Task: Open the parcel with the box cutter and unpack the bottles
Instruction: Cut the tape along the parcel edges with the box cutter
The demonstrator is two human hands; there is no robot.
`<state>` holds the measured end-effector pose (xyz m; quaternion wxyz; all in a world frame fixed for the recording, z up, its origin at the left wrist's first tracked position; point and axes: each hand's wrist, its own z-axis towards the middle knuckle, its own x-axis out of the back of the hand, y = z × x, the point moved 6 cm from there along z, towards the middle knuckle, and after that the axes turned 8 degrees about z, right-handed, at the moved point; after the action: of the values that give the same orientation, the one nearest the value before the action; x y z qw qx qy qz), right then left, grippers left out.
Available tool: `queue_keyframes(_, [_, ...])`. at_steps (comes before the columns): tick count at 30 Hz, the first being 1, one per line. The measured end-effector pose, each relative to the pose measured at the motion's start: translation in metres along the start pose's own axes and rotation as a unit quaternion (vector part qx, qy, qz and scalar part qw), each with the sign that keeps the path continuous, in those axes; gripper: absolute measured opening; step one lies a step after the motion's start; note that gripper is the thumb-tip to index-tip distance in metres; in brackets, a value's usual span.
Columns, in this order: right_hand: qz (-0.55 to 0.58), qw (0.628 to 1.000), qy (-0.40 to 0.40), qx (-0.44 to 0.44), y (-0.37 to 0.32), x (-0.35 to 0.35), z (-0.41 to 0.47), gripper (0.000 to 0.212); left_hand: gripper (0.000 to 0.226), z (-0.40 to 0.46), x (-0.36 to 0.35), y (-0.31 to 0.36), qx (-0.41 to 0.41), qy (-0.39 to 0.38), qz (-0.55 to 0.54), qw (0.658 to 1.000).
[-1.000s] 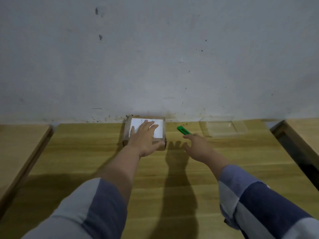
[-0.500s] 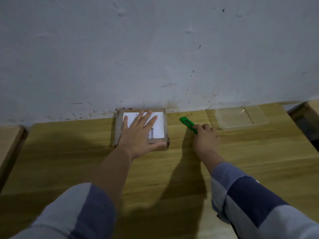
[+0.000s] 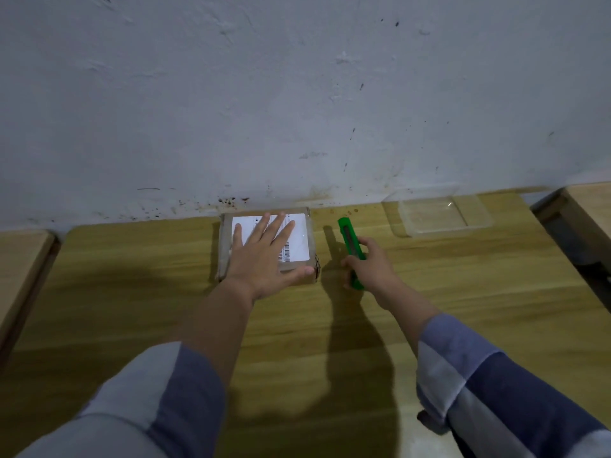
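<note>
The flat brown cardboard parcel point(image 3: 267, 241), taped and bearing a white shipping label, is seen lying closed on the wooden table point(image 3: 429, 309), close against the wall. It is pressed down by the left hand point(image 3: 264, 256), laid flat with fingers spread. Just beside it, the green plastic box cutter point(image 3: 351, 246) is gripped by the right hand point(image 3: 370, 269). No cut is visible; opening and unpacking appear entirely ahead. A clear plastic tray point(image 3: 443, 216) is set further right.

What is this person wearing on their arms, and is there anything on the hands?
Both arms wear long sleeves in wide light-grey and dark-blue bands, pushed partway up so the forearms are bare. The left hand and right hand are bare: no gloves, rings or watch visible.
</note>
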<state>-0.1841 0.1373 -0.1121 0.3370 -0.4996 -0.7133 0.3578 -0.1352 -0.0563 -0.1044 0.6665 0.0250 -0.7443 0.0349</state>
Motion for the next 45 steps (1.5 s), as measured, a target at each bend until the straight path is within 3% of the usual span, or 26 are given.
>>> queue_keyframes(6, [0.028,0.985,-0.17,-0.024,0.018,0.004,-0.05,0.1,0.1,-0.05,-0.003,0.027,0.012,-0.003,-0.005,1.0])
queue_keyframes(12, [0.037,0.978,-0.202,-0.034,0.034,0.017,-0.087,0.106,0.101,-0.082,-0.006,0.045,0.027,0.0,-0.008,1.0])
queue_keyframes(18, [-0.045,0.992,-0.101,0.06,0.023,0.017,-0.097,0.072,0.101,-0.086,-0.005,0.046,0.032,-0.004,-0.009,0.999])
queue_keyframes(25, [-0.103,0.991,-0.033,0.079,0.018,0.001,-0.092,0.054,0.099,-0.082,-0.006,0.043,0.035,0.01,-0.007,0.999])
queue_keyframes(45, [-0.302,0.942,0.029,0.14,0.001,-0.016,-0.095,0.05,0.087,-0.08,-0.009,0.042,0.031,0.019,0.005,0.999])
